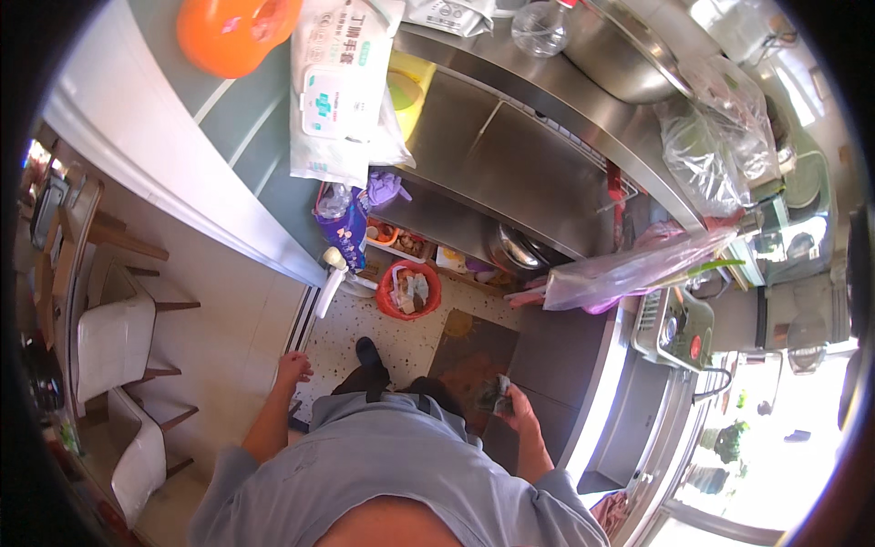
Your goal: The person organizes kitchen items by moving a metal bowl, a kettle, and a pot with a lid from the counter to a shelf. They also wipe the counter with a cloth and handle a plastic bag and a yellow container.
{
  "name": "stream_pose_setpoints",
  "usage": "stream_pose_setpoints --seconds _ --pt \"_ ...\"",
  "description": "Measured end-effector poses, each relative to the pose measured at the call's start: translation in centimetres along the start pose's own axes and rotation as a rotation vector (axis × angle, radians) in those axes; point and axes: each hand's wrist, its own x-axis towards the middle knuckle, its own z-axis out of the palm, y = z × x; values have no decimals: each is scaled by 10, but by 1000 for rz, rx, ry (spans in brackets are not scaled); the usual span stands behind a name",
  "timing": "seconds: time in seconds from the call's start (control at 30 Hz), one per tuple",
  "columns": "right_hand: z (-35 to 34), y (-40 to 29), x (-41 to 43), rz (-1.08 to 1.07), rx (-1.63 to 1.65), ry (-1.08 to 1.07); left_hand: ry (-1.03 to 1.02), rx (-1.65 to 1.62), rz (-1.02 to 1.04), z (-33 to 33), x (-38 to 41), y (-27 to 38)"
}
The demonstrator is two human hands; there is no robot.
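Observation:
My right hand (521,409) holds a crumpled dark grey-green cloth (495,395), low beside my right hip and above the dark floor mat (472,342). At my other side hangs my left hand (294,368), with nothing seen in it and its fingers loosely curled. It is near the sliding door's floor track (303,321). On the speckled floor ahead of my feet stands a small bin lined with a red bag (435,290), with waste inside.
A stainless steel shelf unit (506,157) stands ahead, with a steel bowl (615,58) on top. A white sliding door (184,184) is at the left, with white chairs (116,342) beyond. At the right are a dish rack (646,328) and a sink (625,424).

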Motion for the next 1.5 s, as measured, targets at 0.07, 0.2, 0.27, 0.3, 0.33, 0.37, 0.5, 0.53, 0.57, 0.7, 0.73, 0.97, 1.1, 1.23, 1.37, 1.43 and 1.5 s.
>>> stream_pose_setpoints --seconds 0.07,0.2,0.27,0.3,0.33,0.37,0.5,0.53,0.57,0.7,0.73,0.97,1.1,1.23,1.37,1.43,1.5 --pt "8 -18 5 -943 -849 -43 26 -6 -71 -12 -4 -16" --pt "4 -58 52 -871 -601 26 67 54 -220 -28 -14 -40" --pt "74 -131 15 -908 -556 31 32 250 -50 -51 -7 -75" --pt "111 -166 -10 -895 -500 38 69 200 -71 -48 -13 -70" --pt "138 -192 -24 -943 -508 38 147 26 -168 -35 -34 -46" --pt "159 -214 -29 -990 -515 36 170 -21 -149 -31 -44 -38" --pt "190 -272 24 -1432 -771 312 188 -125 -16 -20 -50 -21" --pt "194 -279 53 -1587 -968 466 178 -150 -1 -17 -49 -19" --pt "200 -283 77 -1731 -1170 624 184 -161 -6 -16 -51 -17" --pt "280 -266 94 -1862 -1224 509 180 -181 -89 -5 -59 -27" --pt "298 -266 91 -1822 -1215 473 102 -208 -99 -15 -51 -50" --pt "186 -305 79 -1728 -1375 464 164 45 -145 -18 -22 -95" --pt "71 -318 64 -1367 -1175 914 143 -34 -105 -4 -31 -40" --pt "85 -301 95 -1313 -841 1022 126 -83 -66 -9 -26 -28" --pt "189 -266 128 -1365 -521 795 106 -74 -101 -14 -29 -27" --pt "249 -250 124 -1363 -547 729 86 -57 -103 -17 -26 -29" --pt "280 -249 130 -1411 -545 217 55 -23 -77 -20 -20 -27"
